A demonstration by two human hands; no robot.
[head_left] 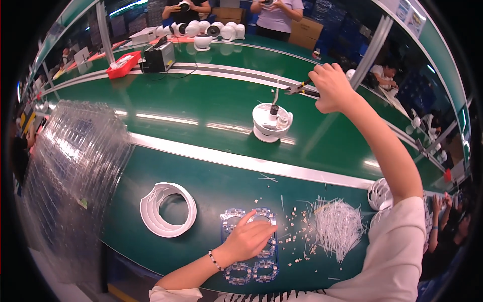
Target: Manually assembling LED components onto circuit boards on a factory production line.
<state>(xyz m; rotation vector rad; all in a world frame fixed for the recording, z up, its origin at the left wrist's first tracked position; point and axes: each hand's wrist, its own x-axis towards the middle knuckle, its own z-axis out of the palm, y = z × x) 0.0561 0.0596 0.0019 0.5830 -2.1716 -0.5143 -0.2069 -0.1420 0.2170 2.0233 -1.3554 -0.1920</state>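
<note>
My right hand (pixel 331 86) reaches far out over the green conveyor and grips a pair of small pliers (pixel 300 89) with dark and yellow handles, jaws pointing left. Just below the jaws, a white round device base (pixel 271 123) stands on the belt, a thin tie sticking up from it. My left hand (pixel 250 237) rests near me on a clear plastic tray (pixel 241 269) with round pockets, index finger stretched out. Small white cut bits (pixel 297 234) and a heap of thin white cable ties (pixel 338 226) lie to its right.
A stack of white rings (pixel 168 209) lies to the left, more white rings (pixel 380 194) by my right arm. Tall stacks of clear trays (pixel 70 171) fill the left side. Far back stand a black box (pixel 159 58), a red bin (pixel 123 65), white domes (pixel 211 29) and two other people.
</note>
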